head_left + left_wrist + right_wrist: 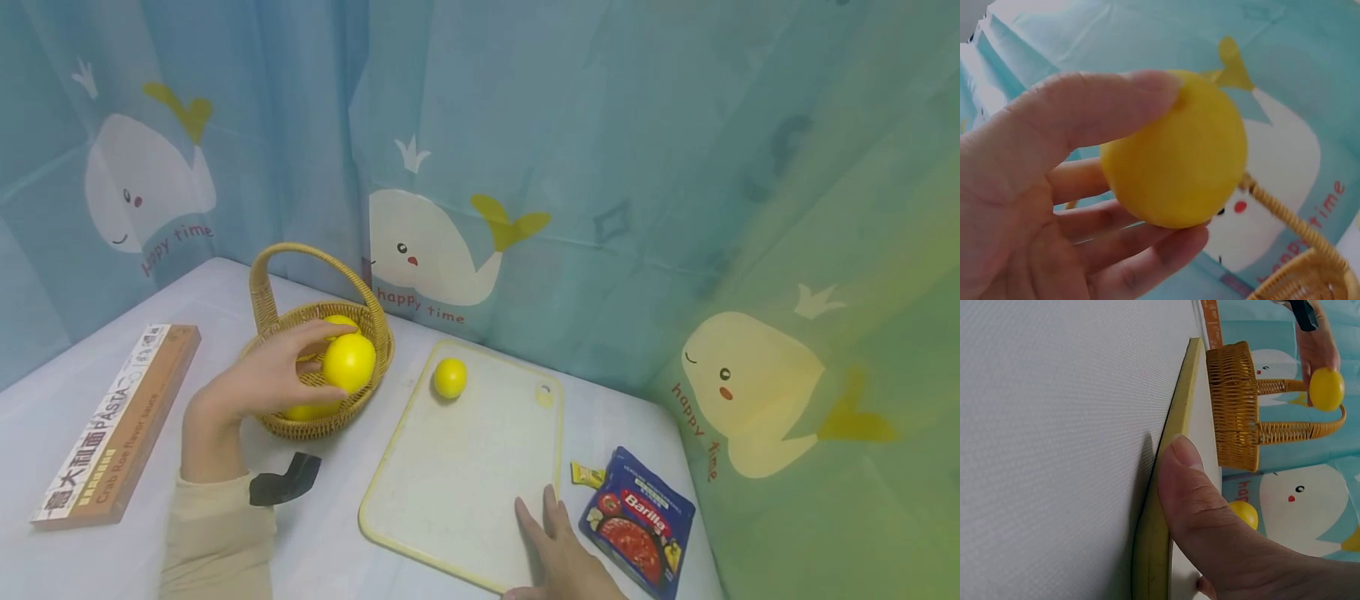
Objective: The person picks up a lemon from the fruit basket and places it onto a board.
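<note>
My left hand (262, 371) pinches a yellow lemon (349, 364) between thumb and fingers. In the left wrist view the thumb (1141, 94) lies over the lemon (1179, 156), with the other fingers behind and beneath it. The right wrist view shows this lemon (1326, 389) raised above the rim of the wicker basket (1233, 406), near its handle. More yellow fruit (311, 411) lies inside, partly hidden by my hand. A second lemon (450, 378) sits on the white cutting board (465, 467). My right hand (558, 554) rests at the board's near right edge, fingers spread, thumb (1188, 478) on its yellow border.
A pasta box (120, 425) lies left of the basket. Right of the board are a blue Barilla sauce pouch (641, 525) and a small yellow packet (587, 474). A black strap piece (288, 481) shows by my left sleeve. Whale-print curtains (465, 108) enclose the table.
</note>
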{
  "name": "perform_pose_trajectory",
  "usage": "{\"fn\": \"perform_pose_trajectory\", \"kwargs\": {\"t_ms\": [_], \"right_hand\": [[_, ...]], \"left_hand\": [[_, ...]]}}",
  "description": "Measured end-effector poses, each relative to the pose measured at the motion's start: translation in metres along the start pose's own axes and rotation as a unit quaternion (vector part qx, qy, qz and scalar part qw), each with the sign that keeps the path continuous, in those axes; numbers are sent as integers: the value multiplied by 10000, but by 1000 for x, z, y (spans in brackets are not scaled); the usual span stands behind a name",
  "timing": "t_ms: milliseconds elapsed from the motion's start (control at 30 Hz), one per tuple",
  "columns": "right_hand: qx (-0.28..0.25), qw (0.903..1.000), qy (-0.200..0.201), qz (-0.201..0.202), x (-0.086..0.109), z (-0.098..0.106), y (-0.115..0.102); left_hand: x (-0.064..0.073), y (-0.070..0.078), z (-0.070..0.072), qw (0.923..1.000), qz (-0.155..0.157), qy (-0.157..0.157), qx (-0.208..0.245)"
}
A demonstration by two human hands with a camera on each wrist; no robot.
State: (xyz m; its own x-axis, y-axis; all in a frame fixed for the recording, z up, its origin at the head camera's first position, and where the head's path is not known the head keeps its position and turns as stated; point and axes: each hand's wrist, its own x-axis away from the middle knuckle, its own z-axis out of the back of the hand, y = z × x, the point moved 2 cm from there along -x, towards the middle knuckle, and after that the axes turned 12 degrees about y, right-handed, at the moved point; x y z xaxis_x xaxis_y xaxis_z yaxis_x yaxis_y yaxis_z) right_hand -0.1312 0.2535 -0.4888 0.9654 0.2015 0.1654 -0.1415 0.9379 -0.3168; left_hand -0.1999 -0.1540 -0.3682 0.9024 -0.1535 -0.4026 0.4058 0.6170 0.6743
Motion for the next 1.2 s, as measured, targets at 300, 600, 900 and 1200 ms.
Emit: {"fn": "perform_pose_trajectory", "kwargs": {"t_ms": [300, 600, 900, 1200], "right_hand": [[-6, 10000, -42, -67, 0, 0, -1], [18, 10000, 44, 31, 0, 1, -2], [-18, 9999, 92, 91, 1, 2, -2], [90, 9999, 1, -92, -1, 0, -2]], "left_hand": [[-3, 24, -16, 9901, -566, -733, 1054], [-13, 27, -45, 9868, -328, -1106, 1137], [-23, 16, -70, 9793, -196, -1366, 1482], [-31, 13, -93, 9836, -150, -1315, 1227]]}}
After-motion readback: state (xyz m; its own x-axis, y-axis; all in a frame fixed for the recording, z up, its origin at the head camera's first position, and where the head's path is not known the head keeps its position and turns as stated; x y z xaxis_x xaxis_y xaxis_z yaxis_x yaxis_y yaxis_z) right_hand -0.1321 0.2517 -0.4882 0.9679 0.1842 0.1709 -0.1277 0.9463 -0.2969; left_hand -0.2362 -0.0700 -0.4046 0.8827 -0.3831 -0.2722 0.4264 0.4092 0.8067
